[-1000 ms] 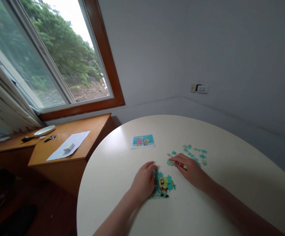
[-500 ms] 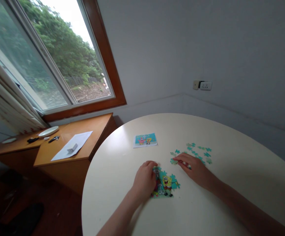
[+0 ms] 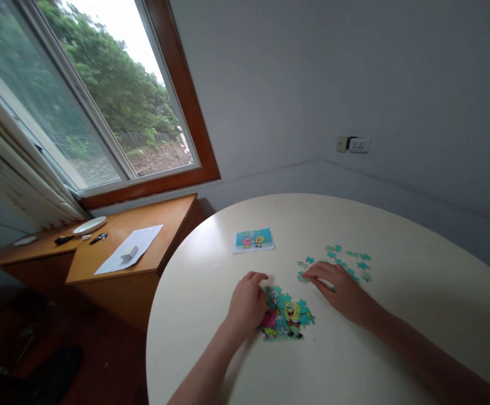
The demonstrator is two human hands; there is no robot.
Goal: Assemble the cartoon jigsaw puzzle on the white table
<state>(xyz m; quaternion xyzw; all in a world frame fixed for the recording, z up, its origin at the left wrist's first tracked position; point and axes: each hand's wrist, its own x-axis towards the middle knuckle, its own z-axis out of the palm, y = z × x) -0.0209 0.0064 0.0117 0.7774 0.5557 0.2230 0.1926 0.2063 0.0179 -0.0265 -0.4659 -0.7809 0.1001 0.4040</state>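
Note:
A partly assembled jigsaw puzzle (image 3: 284, 315) with cartoon figures on a teal ground lies on the round table, its right and upper edges ragged. My left hand (image 3: 247, 304) rests at the puzzle's left side, fingers loosely bent and apart, covering part of that edge. Up and to the right, my right hand (image 3: 333, 284) is over a scatter of loose teal puzzle pieces (image 3: 341, 262). Its thumb and fingertips come together at a puzzle piece (image 3: 301, 277) on the near left of the scatter; the hand partly hides this piece and others.
A small picture card (image 3: 254, 240) showing similar cartoon figures lies behind the puzzle on the pale round table (image 3: 202, 337). To the left, a wooden desk (image 3: 171, 216) holds a white sheet of paper (image 3: 130, 247), a white plate (image 3: 90, 225) and small dark items.
The whole view has shifted slightly. My left hand has drawn back a little from the puzzle, uncovering more of its left part. The right fingertips remain among the loose pieces.

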